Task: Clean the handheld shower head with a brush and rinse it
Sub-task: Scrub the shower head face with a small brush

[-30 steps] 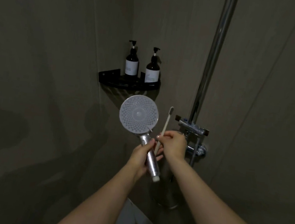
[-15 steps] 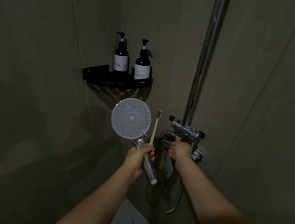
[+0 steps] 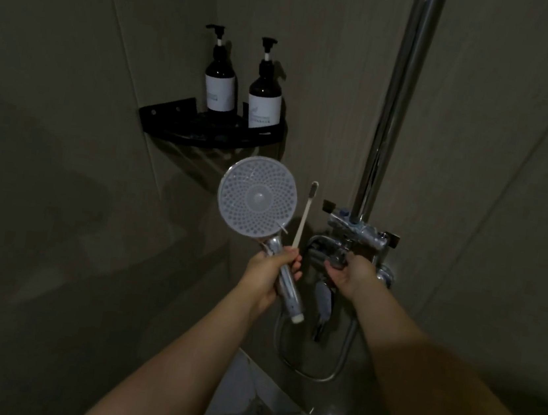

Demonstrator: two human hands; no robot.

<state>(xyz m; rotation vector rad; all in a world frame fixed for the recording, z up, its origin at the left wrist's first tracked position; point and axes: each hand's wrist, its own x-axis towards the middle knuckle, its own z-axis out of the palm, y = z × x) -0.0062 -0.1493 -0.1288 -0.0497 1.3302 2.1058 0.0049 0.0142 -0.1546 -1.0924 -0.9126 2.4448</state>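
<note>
Above left hand (image 3: 269, 272): shower head (image 3: 256, 198) upright, face toward camera, handle downward.

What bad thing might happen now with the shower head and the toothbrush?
The left hand grips both the shower head and the toothbrush, so the thin brush might slip and fall. The right hand is at the tap; if water starts, the face points up at the person and may spray them.

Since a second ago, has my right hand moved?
Yes. The right hand left the toothbrush, now held with the shower head in the left hand, and reached the valve.
</note>
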